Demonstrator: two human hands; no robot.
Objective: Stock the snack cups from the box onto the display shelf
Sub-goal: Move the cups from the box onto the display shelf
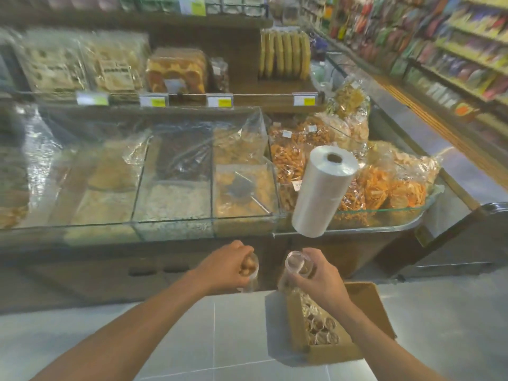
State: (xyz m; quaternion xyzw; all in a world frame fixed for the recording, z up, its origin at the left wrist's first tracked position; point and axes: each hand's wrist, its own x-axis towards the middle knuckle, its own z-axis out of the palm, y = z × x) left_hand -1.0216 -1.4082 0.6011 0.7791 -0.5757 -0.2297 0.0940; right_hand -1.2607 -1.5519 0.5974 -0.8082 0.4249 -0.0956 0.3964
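Holding one clear snack cup apiece, the two hands hang low in front of the display counter. The left hand has its fingers curled shut around a cup filled with round brown snacks, the cup tipped so its mouth faces right. The right hand wraps its fingers closed around a second cup, whose clear round end points up and left; its contents are too blurred to tell.

Just below the right hand's fingers, an open cardboard box sits on the tiled floor, with more cups packed upright in rows along its near side.

Above and beyond both hands' fingers runs the display shelf, a glass-fronted counter. Over the left hand's fingers lie glass bins of loose snacks, partly covered with clear plastic. Over the right hand's fingers a roll of plastic bags stands tilted at the glass edge, and behind it bags of orange snacks are piled. Further up, a wooden shelf with yellow price tags carries packaged goods.
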